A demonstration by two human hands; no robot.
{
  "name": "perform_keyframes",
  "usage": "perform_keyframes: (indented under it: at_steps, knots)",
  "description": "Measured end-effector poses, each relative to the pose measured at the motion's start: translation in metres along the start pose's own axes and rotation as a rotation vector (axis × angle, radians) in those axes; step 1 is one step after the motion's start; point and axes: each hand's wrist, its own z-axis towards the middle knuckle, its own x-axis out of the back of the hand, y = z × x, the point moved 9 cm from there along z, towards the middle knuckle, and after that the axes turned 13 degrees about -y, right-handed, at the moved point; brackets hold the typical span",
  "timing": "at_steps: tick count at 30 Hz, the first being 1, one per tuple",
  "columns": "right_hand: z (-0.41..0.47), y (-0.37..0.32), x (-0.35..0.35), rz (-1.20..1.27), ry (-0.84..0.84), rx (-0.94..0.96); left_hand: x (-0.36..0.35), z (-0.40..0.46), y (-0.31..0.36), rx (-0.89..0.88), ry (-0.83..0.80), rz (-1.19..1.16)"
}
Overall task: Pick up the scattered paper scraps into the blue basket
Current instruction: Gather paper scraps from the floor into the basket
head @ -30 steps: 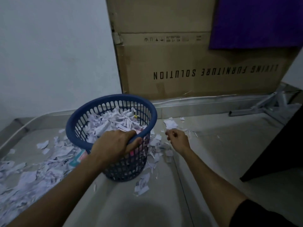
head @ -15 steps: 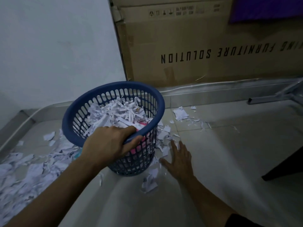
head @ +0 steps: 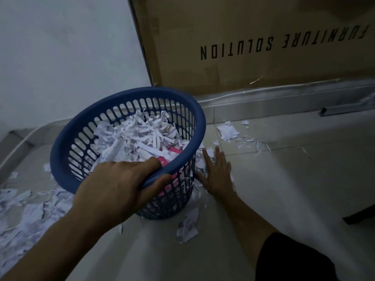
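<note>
- Here the left hand (head: pixel 119 185) grips the near rim of the blue basket (head: pixel 60 159), fingers curled over the rim into the inside and thumb pressed along the outer wall.
- The left forearm runs in from the lower left corner, bare, and the basket tips toward the camera under that grip.
- The right hand (head: pixel 218 172) lies flat on the floor (head: pixel 304 189) just right of the basket, fingers straight and spread, palm down, holding nothing.
- Its fingertips rest on paper scraps (head: pixel 205 161) packed against the basket's right side; whether the thumb touches the basket wall cannot be told.
- The right forearm comes in from the lower right, with a dark sleeve (head: pixel 294 260) at the frame's edge.
- The basket stands on the floor left of centre, heaped with white shredded strips (head: pixel 140 134), and something pink (head: pixel 172 157) shows through its near wall.
- A larger torn piece (head: pixel 187 230) lies on the floor just in front of the basket.
- More torn pieces (head: pixel 227 130) lie behind the right hand, with thin slivers trailing off to the right.
- A thick spread of scraps (head: pixel 24 211) covers the floor on the left.
- A big cardboard box (head: pixel 253 27), its print upside down, leans behind the basket.
- A white wall (head: pixel 71 47) fills the upper left.
- A dark flat object (head: pixel 361 216) juts in at the right edge.
</note>
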Motion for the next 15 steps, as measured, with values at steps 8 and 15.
perform_keyframes:
  at_steps: [8, 15]
  knots:
    - [0.002, 0.001, -0.007, -0.321, 0.078, 0.029, -0.001, 0.002, 0.002, 0.015, -0.029, 0.009]
    - [-0.020, 0.011, 0.000, -0.237, 0.089, -0.015, -0.002, 0.007, 0.005, 0.038, -0.058, 0.012]
